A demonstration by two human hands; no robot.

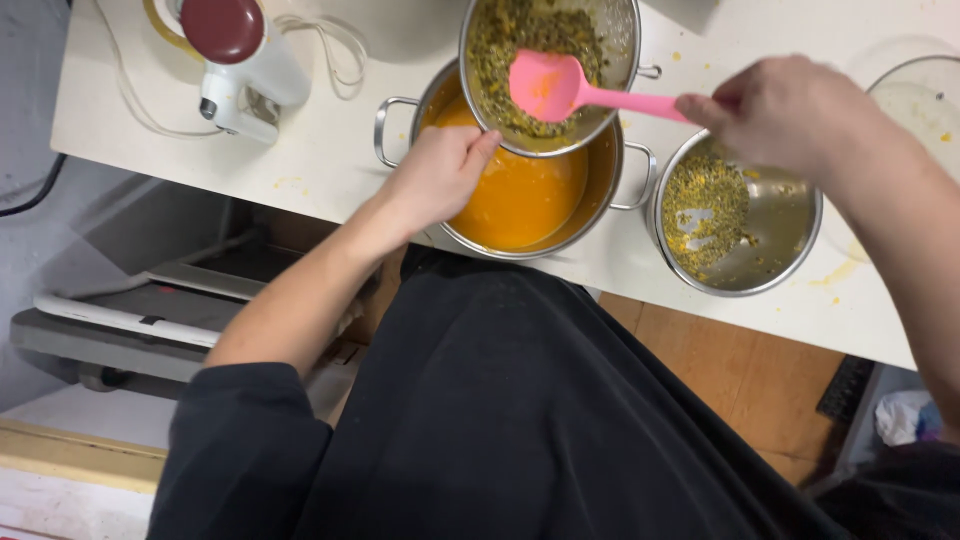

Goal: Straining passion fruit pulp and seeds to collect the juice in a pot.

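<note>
Over the pot (520, 190) near the counter's (330, 150) front edge, my left hand (440, 175) grips the strainer (550, 70) so juice drains; right hand (775, 110) clasps pink spatula (560, 88), pressing pulp.

The pot (628, 160), the sieve (618, 40) and the bowl (780, 215) are shiny polished metal. The pink spatula (560, 88) looks like smooth, matt silicone or plastic. The white worktop (330, 150) is smooth and matt, and the mixer (245, 60) is glossy plastic.

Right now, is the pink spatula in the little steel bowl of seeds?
No, the pink silicone spatula rests inside the metal mesh strainer above the steel pot of orange liquid.
</note>
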